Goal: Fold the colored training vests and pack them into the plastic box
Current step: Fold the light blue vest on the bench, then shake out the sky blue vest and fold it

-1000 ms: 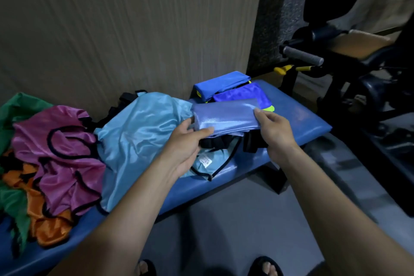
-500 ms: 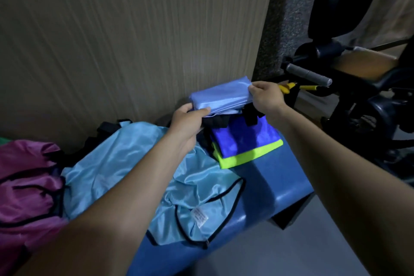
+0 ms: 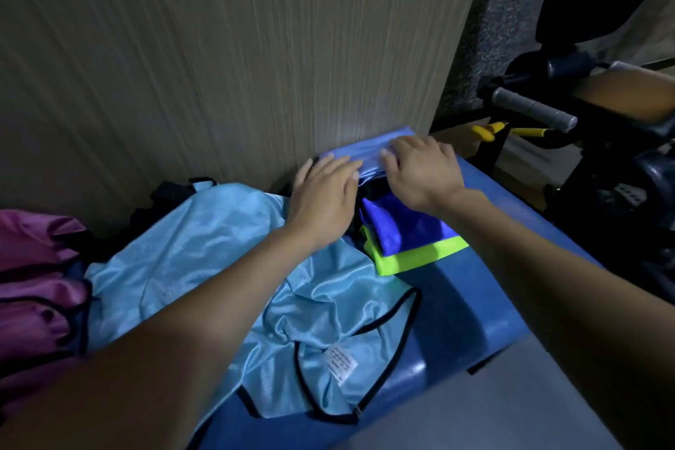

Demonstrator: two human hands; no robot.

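Both hands lay palm-down on the folded periwinkle vest (image 3: 369, 153), which sat on top of the folded pile at the desk's (image 3: 471, 307) back edge, tight against the wall (image 3: 219, 47). Left hand (image 3: 325, 194) fingers were straight and pressed together; right hand (image 3: 420, 172) fingers slightly spread. They looked to be flattening it so the stack stayed compact. Beneath it showed a royal blue vest (image 3: 405, 226) and a neon yellow vest (image 3: 420, 259). The unfolded light blue vest (image 3: 219, 267) sprawled mid-desk to the front edge; magenta vests (image 3: 33, 285) sat at the left. No plastic box in view. Free room only on the bare right end of the desk.
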